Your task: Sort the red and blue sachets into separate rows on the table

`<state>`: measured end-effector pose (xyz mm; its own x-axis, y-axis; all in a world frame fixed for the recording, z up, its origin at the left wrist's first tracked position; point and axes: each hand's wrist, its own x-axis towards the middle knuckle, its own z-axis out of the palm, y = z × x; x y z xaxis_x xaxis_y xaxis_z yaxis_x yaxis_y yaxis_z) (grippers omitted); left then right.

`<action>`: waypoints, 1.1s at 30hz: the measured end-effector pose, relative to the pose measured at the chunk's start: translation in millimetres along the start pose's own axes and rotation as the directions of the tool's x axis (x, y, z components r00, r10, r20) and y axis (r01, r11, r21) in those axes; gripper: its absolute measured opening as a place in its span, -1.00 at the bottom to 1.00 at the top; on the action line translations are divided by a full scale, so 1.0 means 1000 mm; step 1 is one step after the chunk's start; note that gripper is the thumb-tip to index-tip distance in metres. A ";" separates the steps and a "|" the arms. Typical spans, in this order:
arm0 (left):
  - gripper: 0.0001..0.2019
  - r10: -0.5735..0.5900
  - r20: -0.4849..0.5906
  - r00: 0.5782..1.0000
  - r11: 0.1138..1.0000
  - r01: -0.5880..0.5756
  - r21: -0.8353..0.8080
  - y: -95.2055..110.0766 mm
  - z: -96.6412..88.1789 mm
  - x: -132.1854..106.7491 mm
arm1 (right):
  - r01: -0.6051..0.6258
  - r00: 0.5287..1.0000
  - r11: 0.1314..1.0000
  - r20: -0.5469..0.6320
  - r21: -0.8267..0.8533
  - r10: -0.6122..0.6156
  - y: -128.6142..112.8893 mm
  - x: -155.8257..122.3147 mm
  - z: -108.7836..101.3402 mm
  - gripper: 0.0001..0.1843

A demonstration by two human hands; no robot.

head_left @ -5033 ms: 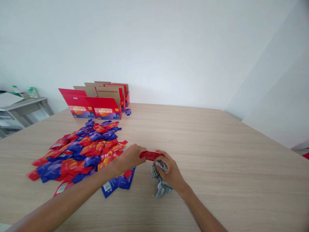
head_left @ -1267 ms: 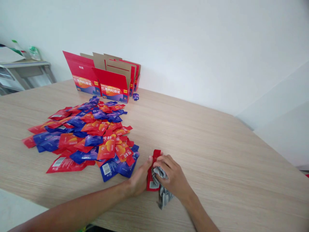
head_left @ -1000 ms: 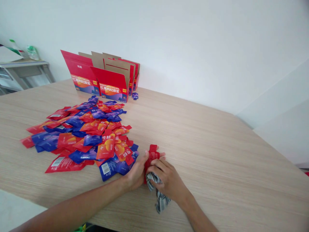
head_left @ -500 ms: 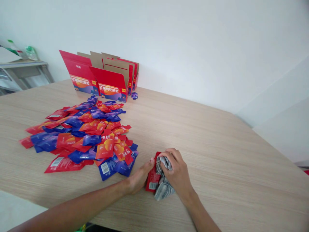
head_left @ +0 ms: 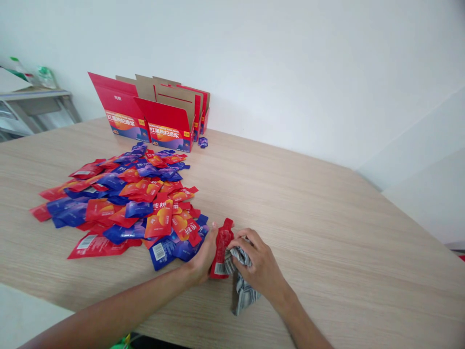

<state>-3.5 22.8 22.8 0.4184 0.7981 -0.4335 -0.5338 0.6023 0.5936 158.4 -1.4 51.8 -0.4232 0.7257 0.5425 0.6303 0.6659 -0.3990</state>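
My left hand point(head_left: 202, 258) grips a red pouch point(head_left: 221, 246) by its edge and holds it tilted on the wooden table point(head_left: 327, 218). My right hand point(head_left: 258, 266) is closed on a grey striped cloth point(head_left: 242, 291) and presses it against the pouch's right side. The cloth's loose end trails on the table below that hand. Just left of my hands spreads a pile of red and blue pouches point(head_left: 123, 203).
Open red cardboard boxes point(head_left: 160, 121) stand at the table's far edge by the white wall. One small blue pouch point(head_left: 203, 142) lies beside them. A grey shelf with bottles point(head_left: 32, 97) stands at far left. The table's near edge runs below my left forearm.
The red pouch has been turned in my left hand from lying flatter to standing more on edge. My right hand has slid the cloth down along it.
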 end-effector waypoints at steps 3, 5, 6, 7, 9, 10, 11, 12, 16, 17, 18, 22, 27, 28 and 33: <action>-0.56 -0.042 0.025 0.999 0.998 0.043 -0.044 0.003 0.001 -0.002 | -0.008 0.997 0.999 -0.073 0.044 0.011 0.002 0.001 -0.007 -0.78; -0.59 -0.073 0.013 0.997 0.995 0.074 -0.061 0.004 0.001 -0.005 | -0.027 0.992 0.995 -0.120 0.096 0.039 0.003 0.003 -0.011 -0.83; -0.58 -0.097 0.013 0.995 0.993 0.098 -0.066 0.004 0.001 -0.006 | -0.044 0.988 0.990 -0.138 0.130 0.062 0.002 0.004 -0.013 -0.86; -0.58 -0.123 0.022 0.992 0.990 0.124 -0.065 0.004 0.000 -0.007 | -0.063 0.984 0.983 -0.151 0.171 0.089 0.001 0.005 -0.014 -0.89; -0.60 -0.174 0.062 0.983 0.983 0.178 -0.049 0.005 -0.002 -0.008 | -0.098 0.975 0.962 -0.168 0.256 0.144 -0.001 0.007 -0.015 -0.92; -0.62 -0.195 0.084 0.977 0.979 0.199 -0.038 0.005 -0.004 -0.007 | -0.115 0.970 0.949 -0.172 0.295 0.171 -0.002 0.007 -0.015 -0.92; -0.66 -0.210 0.103 0.972 0.977 0.214 -0.027 0.006 -0.005 -0.007 | -0.133 0.964 0.934 -0.175 0.331 0.199 -0.003 0.008 -0.015 -0.91; -0.71 -0.224 0.121 0.967 0.974 0.227 -0.017 0.006 -0.006 -0.006 | -0.150 0.958 0.919 -0.176 0.365 0.226 -0.003 0.009 -0.015 -0.90; -0.89 -0.274 0.179 0.945 0.961 0.277 0.010 0.010 -0.009 0.000 | -0.230 0.922 0.835 -0.163 0.501 0.351 0.001 0.008 -0.014 -0.85; -0.91 -0.279 0.188 0.942 0.959 0.282 0.013 0.010 -0.009 0.001 | -0.256 0.908 0.803 -0.150 0.537 0.390 0.003 0.008 -0.014 -0.83; -0.92 -0.282 0.189 0.941 0.959 0.284 0.015 0.010 -0.009 0.001 | -0.285 0.891 0.768 -0.137 0.574 0.434 0.005 0.007 -0.014 -0.81; -0.87 -0.262 0.148 0.954 0.964 0.265 0.001 0.011 -0.008 0.001 | -0.352 0.785 0.611 -0.131 0.709 0.605 0.016 0.002 -0.015 -0.70; -0.71 -0.193 0.133 0.972 0.967 0.212 -0.144 0.010 -0.001 0.000 | -0.252 0.816 0.697 -0.239 0.671 0.526 0.019 0.003 -0.024 -0.71; -0.68 -0.173 0.144 0.974 0.968 0.195 -0.158 0.009 0.000 0.001 | -0.223 0.851 0.758 -0.257 0.613 0.458 0.017 0.004 -0.026 -0.74; -0.65 -0.094 0.188 0.978 0.988 0.115 -0.105 -0.001 -0.001 0.002 | -0.046 0.980 0.963 -0.176 0.265 0.095 0.009 0.004 -0.020 -0.92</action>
<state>-2.6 23.7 20.8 0.5972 0.7207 -0.3520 -0.5563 0.6883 0.4656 175.3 4.2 65.5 -0.2403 0.7442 0.6233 0.4540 0.6537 -0.6055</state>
